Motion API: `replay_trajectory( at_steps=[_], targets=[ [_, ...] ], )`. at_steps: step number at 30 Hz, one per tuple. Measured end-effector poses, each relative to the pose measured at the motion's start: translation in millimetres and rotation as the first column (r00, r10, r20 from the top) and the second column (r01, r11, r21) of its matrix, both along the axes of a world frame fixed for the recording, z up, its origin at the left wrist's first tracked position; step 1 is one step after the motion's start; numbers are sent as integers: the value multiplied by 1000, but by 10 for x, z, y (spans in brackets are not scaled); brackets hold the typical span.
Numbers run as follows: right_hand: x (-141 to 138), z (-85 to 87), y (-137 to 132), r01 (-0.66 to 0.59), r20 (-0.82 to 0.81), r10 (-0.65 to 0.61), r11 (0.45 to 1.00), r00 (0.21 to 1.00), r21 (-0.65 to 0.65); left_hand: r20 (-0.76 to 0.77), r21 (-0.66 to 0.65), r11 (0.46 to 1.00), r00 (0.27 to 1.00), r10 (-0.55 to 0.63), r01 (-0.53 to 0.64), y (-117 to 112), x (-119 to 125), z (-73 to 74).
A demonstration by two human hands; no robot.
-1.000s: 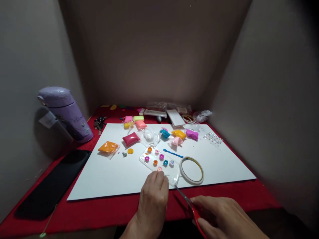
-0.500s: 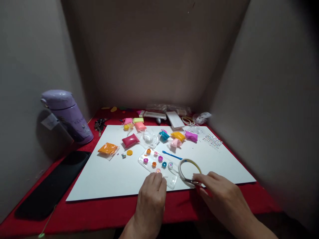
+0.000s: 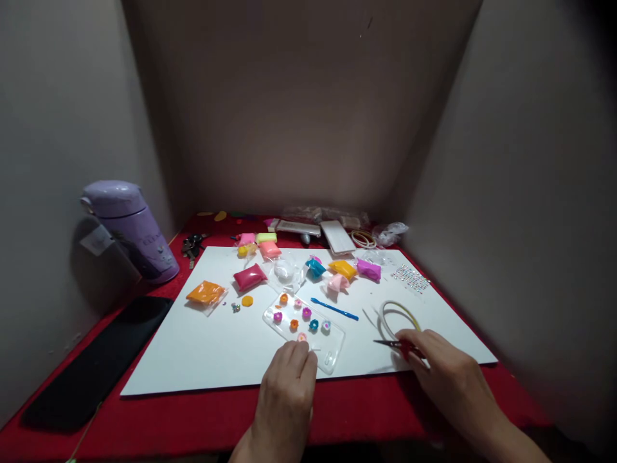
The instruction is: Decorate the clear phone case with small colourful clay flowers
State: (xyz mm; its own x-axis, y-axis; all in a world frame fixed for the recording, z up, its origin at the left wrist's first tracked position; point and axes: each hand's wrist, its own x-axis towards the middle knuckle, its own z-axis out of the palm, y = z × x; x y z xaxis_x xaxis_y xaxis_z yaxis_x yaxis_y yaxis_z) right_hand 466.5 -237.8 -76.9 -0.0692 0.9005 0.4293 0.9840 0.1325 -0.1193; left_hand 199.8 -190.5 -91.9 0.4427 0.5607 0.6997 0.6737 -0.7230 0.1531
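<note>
My left hand is closed in a pinch at the near edge of a clear phone case. A thin white strip sticks out from its fingertips. Several small clay flowers in orange, pink, purple, blue and white sit on the case. My right hand is closed around small dark scissors, blades pointing left. A white and yellowish ring-shaped roll stands at the same fingers, partly hidden by them and blurred. A blue modelling tool lies between the case and the roll.
Clay packets, among them red, orange and purple, lie across the white board. A gem sheet is at right. A purple bottle, keys and a black phone are at left.
My right hand has moved right with the scissors and the roll, off the phone case's side. The scissors' blades now show more fully. My left hand keeps its pinch at the case.
</note>
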Motion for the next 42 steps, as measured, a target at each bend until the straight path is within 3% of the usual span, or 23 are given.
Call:
replay_trajectory(
  at_steps=[6, 9, 14, 18, 23, 28, 32, 36, 42],
  targets=[
    [310, 46, 213, 118, 166, -108, 992, 980, -49, -6, 9, 1000, 1000, 6, -6, -7, 5, 8],
    [342, 46, 263, 116, 155, -108, 992, 982, -44, -5, -12, 1000, 1000, 6, -6, -3, 6, 11],
    [150, 92, 258, 13, 94, -4, 995, 996, -100, -13, -31, 1000, 1000, 0, -1, -9, 6, 4],
    [-82, 151, 296, 34, 124, -3, 968, 992, -247, -18, -31, 1000, 1000, -3, 3, -20, 6, -7],
    [-197, 241, 406, -31, 146, 78, 952, 986, -303, -18, -25, 1000, 1000, -8, 7, -13, 6, 7],
    [-91, 336, 628, 113, 185, -71, 967, 980, -227, -18, -24, 1000, 1000, -6, 5, -9, 10, 15],
    [69, 314, 917, 222, 197, -191, 963, 962, -152, -13, -15, 1000, 1000, -10, 9, -13, 12, 6],
    [135, 229, 1118, 211, 198, -180, 966, 964, -148, -11, -18, 1000, 1000, -11, 10, -8, 4, 2],
    [152, 135, 1175, 192, 158, -173, 974, 972, -119, -2, -17, 1000, 1000, -16, 15, -2, -3, -5]
  ],
)
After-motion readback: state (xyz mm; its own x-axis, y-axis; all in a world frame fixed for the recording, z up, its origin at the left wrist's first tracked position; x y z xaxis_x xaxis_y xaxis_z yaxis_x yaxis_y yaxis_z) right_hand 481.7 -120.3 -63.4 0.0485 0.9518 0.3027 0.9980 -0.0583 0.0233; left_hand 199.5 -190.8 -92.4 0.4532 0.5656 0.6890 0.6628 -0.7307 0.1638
